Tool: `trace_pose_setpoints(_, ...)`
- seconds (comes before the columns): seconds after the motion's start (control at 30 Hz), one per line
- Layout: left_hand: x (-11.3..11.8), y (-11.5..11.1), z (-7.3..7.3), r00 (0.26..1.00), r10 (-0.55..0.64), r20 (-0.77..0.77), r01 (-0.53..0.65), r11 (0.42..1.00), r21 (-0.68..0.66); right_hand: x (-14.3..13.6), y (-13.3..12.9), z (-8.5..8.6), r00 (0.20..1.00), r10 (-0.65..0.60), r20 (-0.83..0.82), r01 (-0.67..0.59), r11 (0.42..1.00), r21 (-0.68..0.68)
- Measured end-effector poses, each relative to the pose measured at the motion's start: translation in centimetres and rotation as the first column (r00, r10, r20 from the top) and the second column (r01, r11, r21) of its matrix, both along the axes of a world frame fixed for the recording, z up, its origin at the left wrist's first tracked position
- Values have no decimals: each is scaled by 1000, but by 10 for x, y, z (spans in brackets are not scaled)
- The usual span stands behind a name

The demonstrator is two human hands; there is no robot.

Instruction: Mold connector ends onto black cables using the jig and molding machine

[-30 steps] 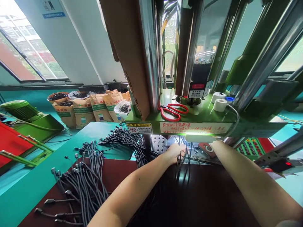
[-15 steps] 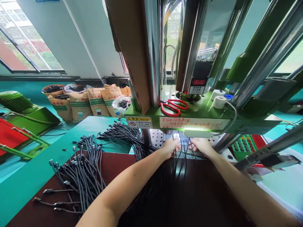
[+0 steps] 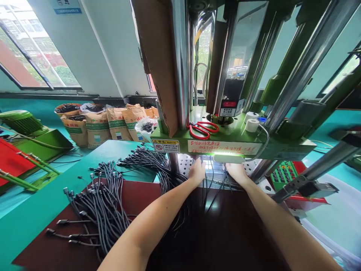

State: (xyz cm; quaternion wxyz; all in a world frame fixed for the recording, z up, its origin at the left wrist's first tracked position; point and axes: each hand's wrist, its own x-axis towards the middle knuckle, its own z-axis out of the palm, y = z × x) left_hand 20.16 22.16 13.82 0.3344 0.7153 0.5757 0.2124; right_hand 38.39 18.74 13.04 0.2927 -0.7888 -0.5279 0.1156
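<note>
Both hands reach under the green plate (image 3: pixel 273 148) of a press, beside a lit lamp bar (image 3: pixel 229 158). My left hand (image 3: pixel 197 171) is at the left end of the mold area (image 3: pixel 216 171); its fingertips are partly hidden and what they touch is unclear. My right hand (image 3: pixel 236 171) is at the right end, next to black cables (image 3: pixel 223 182), its fingers mostly hidden by the lamp bar. Several cables hang from the mold over the dark table edge between the hands. Red-handled scissors (image 3: pixel 203 130) lie on the plate above.
Bundles of black cables (image 3: pixel 103 214) lie on the brown board at left, more (image 3: pixel 149 158) behind. Steel columns (image 3: pixel 180 67) flank the press. A button panel (image 3: pixel 284 175) stands right; paper sacks (image 3: pixel 97 128) stand by the wall.
The view has shifted slightly. My left hand has moved off the hanging cables, left and further under the plate. My right hand has also gone further in, and the cables between have shifted.
</note>
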Motion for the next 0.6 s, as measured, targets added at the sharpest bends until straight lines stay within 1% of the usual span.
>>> trace_pose_setpoints(0.17, -1, 6, 10, 991, -2, -136, 12, 998, 69, -1, -2, 7, 976, 62, 207, -56, 998, -35)
trace_pose_setpoints(0.37, 12, 9, 23, 976, -25, -215, 45, 995, 89, -6, -11, 20, 919, 142, 368, -128, 990, -63)
trace_pose_setpoints(0.47, 18, 11, 23, 967, -53, -248, 74, 994, 76, -16, -13, 26, 893, 161, 420, -138, 987, -85)
trace_pose_setpoints(0.6, 21, 16, 19, 959, -90, -269, 109, 993, 56, -29, -12, 27, 866, 178, 467, -132, 983, -130)
